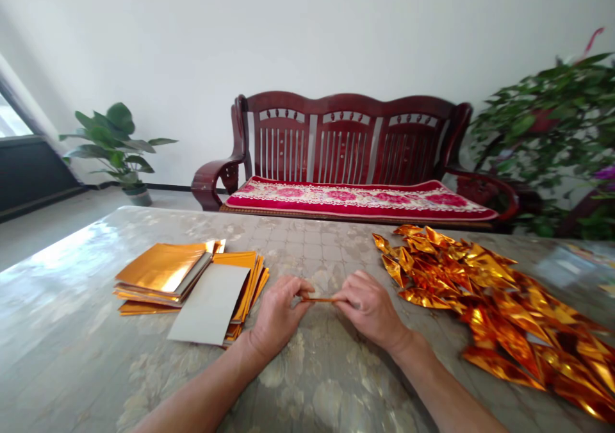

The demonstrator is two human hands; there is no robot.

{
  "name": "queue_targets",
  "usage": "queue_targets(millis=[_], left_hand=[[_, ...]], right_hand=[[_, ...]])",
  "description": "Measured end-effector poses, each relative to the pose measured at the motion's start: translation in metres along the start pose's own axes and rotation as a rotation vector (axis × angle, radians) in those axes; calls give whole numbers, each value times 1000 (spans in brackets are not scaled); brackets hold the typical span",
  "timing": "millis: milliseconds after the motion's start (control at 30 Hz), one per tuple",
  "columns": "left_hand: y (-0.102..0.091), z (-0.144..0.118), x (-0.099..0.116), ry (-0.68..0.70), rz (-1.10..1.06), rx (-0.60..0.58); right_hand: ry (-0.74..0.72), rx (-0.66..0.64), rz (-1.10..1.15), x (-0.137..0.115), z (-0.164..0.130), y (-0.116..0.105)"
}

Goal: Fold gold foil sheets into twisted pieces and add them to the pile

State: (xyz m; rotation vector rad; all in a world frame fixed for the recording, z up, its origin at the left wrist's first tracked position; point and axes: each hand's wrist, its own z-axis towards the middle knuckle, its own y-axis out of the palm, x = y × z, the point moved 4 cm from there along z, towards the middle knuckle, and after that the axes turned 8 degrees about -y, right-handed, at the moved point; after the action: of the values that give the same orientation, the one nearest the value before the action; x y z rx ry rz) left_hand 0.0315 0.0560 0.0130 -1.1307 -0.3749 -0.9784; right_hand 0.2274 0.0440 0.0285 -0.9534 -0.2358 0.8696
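Head view: both hands met over the middle of the surface (72, 330), the left hand (276, 318) and right hand (369, 308) each pinching one end of a narrow folded strip of gold foil paper (318, 299) held just above the surface between them — fingers closed on the strip, thumbs on top. The strip looked thin, light and slick, likely to crease at a touch and to slip unless held by its ends or along a fold. To the left lay a loose stack of flat gold sheets (163, 269), one sheet turned pale side up (211, 305) on its near edge. To the right spread a pile of folded gold pieces (485, 292), shiny and crumpled-looking, heaped without any tray or box; no container showed anywhere on the surface. Beyond stood a dark red wooden bench (350, 145) with a red patterned cushion (360, 199) — and potted plants at either side, one on the floor left (118, 141), one right (552, 125).
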Motion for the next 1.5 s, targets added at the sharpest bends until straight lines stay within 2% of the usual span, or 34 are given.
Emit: queue_targets(millis=[133,233,400,633,833,1100,1367,1500], left_hand=[[3,2,-1,-4,-109,-13],[2,1,-1,18,-140,36],[-2,-1,2,87,-198,108],[-3,-1,6,128,-216,109],[1,-1,4,86,-241,72],[-2,-1,9,73,-147,68],[-4,0,10,134,-112,29],[-12,2,5,149,-94,61]], right_hand=[[-105,106,-55,-6,0,-4],[-143,165,-81,-9,-1,-6],[-182,162,-114,-14,-1,-6],[-171,143,-35,-17,1,-5],[-130,180,3,-21,3,-4],[-139,186,-21,-22,2,-3],[-108,166,-30,-15,2,-6],[-58,195,-20,-7,1,-11]])
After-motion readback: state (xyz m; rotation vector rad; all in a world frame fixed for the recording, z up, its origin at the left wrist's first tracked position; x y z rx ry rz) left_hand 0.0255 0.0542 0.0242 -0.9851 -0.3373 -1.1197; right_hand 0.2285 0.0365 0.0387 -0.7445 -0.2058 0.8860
